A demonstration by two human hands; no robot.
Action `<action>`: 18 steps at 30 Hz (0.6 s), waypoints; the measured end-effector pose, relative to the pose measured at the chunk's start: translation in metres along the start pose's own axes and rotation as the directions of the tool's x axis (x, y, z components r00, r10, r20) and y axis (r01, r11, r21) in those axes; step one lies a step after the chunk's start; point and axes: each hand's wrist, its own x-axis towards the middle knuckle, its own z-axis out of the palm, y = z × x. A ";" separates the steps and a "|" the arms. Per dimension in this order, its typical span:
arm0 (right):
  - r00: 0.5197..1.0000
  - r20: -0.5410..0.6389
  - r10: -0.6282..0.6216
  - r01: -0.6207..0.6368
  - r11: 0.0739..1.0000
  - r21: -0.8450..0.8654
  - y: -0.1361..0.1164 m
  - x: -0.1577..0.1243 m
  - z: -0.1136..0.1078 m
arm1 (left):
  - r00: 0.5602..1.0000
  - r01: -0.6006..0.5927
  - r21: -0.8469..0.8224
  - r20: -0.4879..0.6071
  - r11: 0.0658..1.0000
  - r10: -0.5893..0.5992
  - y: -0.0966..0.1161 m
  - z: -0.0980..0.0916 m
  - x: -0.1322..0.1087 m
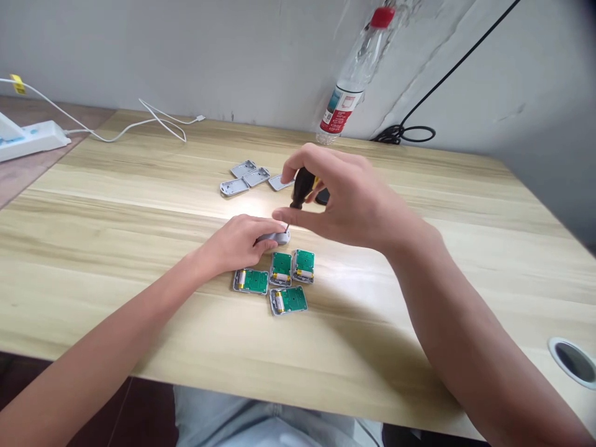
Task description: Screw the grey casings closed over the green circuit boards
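My left hand (242,242) presses a small grey plastic device (282,238) down on the table, its fingers closed along both sides. In my right hand (339,198) is a screwdriver (302,186) with a black handle, held at a steep tilt. Its thin shaft meets the right end of the grey device. Just in front lie several opened device halves with green circuit boards (282,264), each with a small battery cell. Beyond my hands, several grey cover shells (256,177) rest with their hollow sides up; one is partly behind my right fingers.
A plastic bottle with a red cap (342,105) stands against the wall. A black cable (395,133) is coiled beside it. At the left are a white power strip (35,139) and a white charging cable (135,126). A round cable hole (554,351) is at the right.
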 end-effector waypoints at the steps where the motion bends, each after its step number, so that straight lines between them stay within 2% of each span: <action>1: 0.999 0.020 -0.025 0.025 1.000 -0.011 -0.001 -0.001 -0.003 | 1.000 -0.004 -0.007 -0.001 1.000 0.004 0.000 0.000 0.000; 4: 0.999 0.029 -0.042 0.043 0.998 -0.052 -0.002 -0.003 -0.009 | 1.000 -0.021 -0.022 -0.007 1.000 0.021 -0.001 0.001 0.000; 8: 1.000 0.002 0.017 -0.017 0.997 -0.074 -0.002 -0.005 -0.010 | 0.999 -0.031 -0.014 -0.016 0.999 0.031 -0.003 0.002 0.000; 14: 0.997 0.075 0.021 -0.018 0.999 -0.042 -0.009 -0.005 -0.014 | 1.000 -0.019 -0.021 -0.021 1.000 0.018 -0.004 0.003 -0.001; 18: 0.991 0.090 0.100 -0.095 0.993 -0.063 -0.010 -0.004 -0.012 | 1.000 -0.011 -0.011 -0.013 1.000 0.010 -0.003 0.003 0.000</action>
